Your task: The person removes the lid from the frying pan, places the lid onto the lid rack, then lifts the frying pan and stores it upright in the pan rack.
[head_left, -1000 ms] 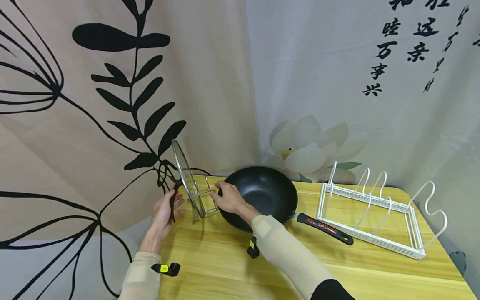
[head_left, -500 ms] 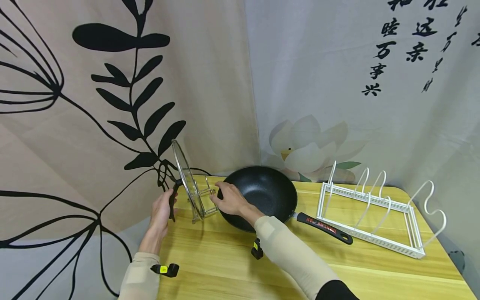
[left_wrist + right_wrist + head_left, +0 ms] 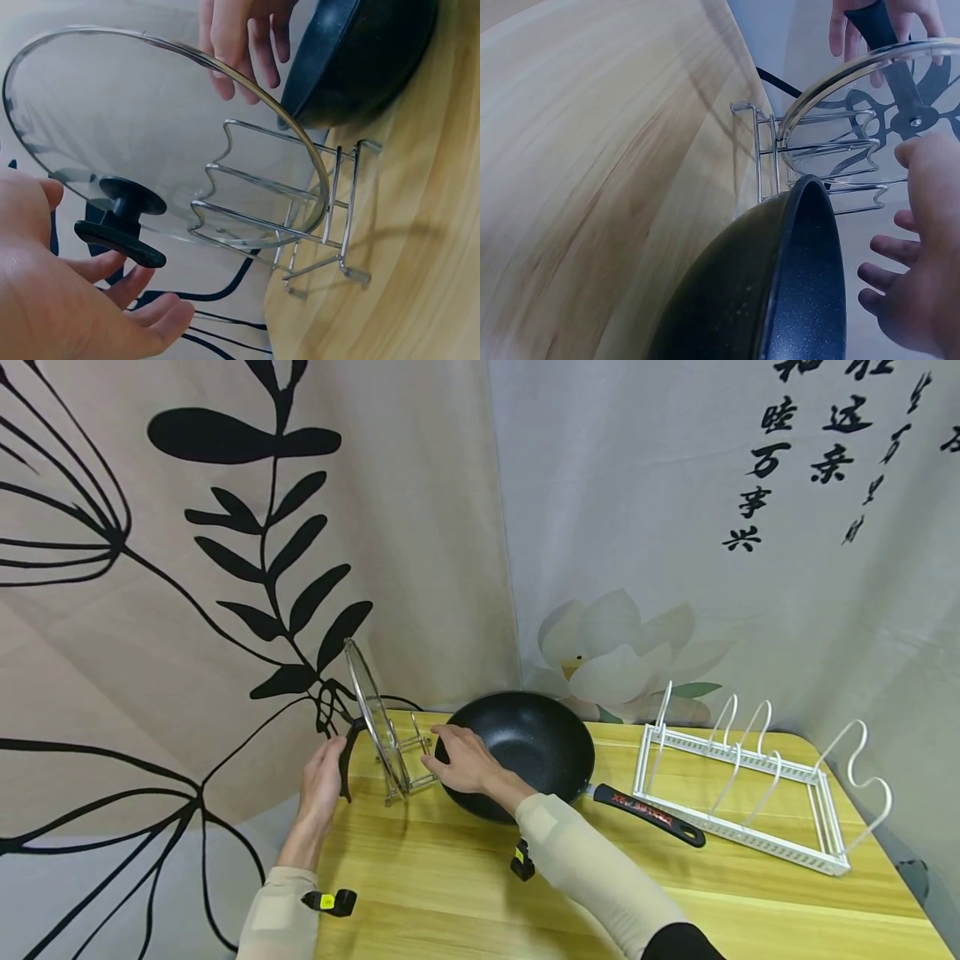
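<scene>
A glass pot lid with a metal rim stands on edge in a wire lid rack, tilted slightly. Its black handle faces my left hand, whose fingers are loosely bent beside it with a gap showing in the left wrist view. My right hand hangs over the left rim of a black wok, just right of the rack, its fingers relaxed and holding nothing. In the right wrist view the right hand appears beyond the wok's rim, apart from the lid.
A white rack with upright curved dividers stands on the right of the wooden table. The wok's long handle points toward it. A printed curtain hangs directly behind the table.
My left hand has drawn back a little from the lid's handle, its fingers no longer showing past it. My right hand has shifted slightly right, away from the rack. Lid and wok stay put.
</scene>
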